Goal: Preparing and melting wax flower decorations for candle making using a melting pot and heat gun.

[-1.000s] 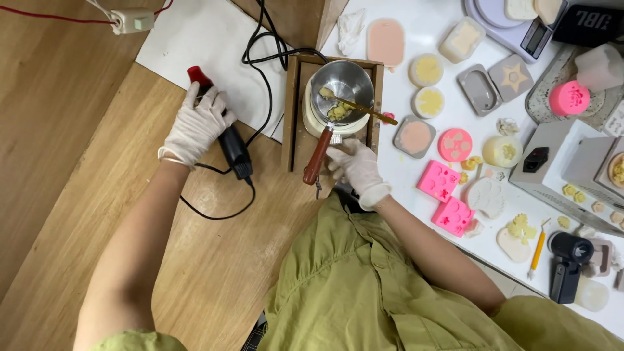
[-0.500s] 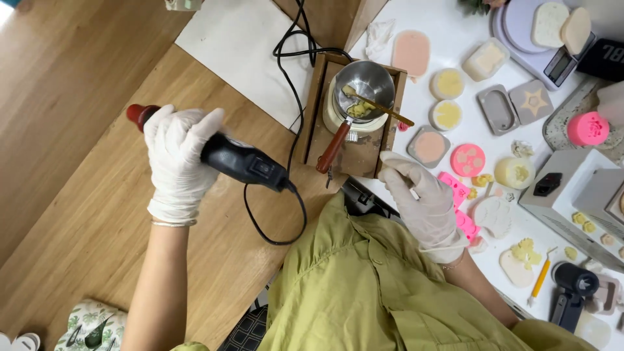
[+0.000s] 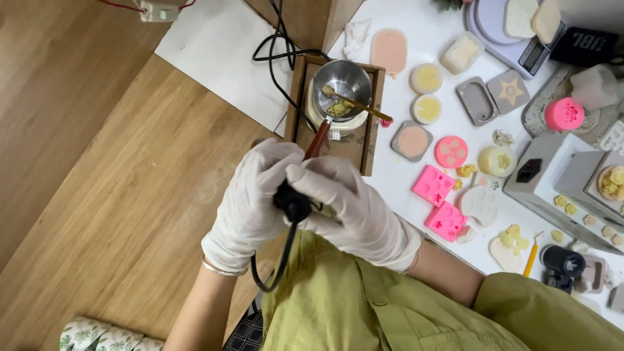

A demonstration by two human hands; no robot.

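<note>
Both of my hands wear white gloves and meet in front of my chest. My left hand (image 3: 250, 201) and my right hand (image 3: 354, 208) are both closed around a black corded tool (image 3: 292, 205), whose black cord (image 3: 276, 273) loops down over my green clothing. Most of the tool is hidden under my fingers. Just beyond my hands, a small metal pot (image 3: 341, 81) with a reddish-brown handle (image 3: 316, 140) sits on a warmer inside a wooden tray (image 3: 296, 110). Yellow lumps and a gold spoon (image 3: 361, 109) lie in the pot.
On the white table to the right lie pink silicone moulds (image 3: 434, 185), round moulds with yellow wax (image 3: 426, 78), grey moulds (image 3: 478, 101), a scale (image 3: 520, 45), a pink jar (image 3: 564, 114) and a grey box (image 3: 546, 179). Wooden floor (image 3: 97, 195) is on the left, with a power strip (image 3: 159, 10).
My left hand carried the black tool from the left side in to the middle near my chest. My right hand left the table and closed on the tool too.
</note>
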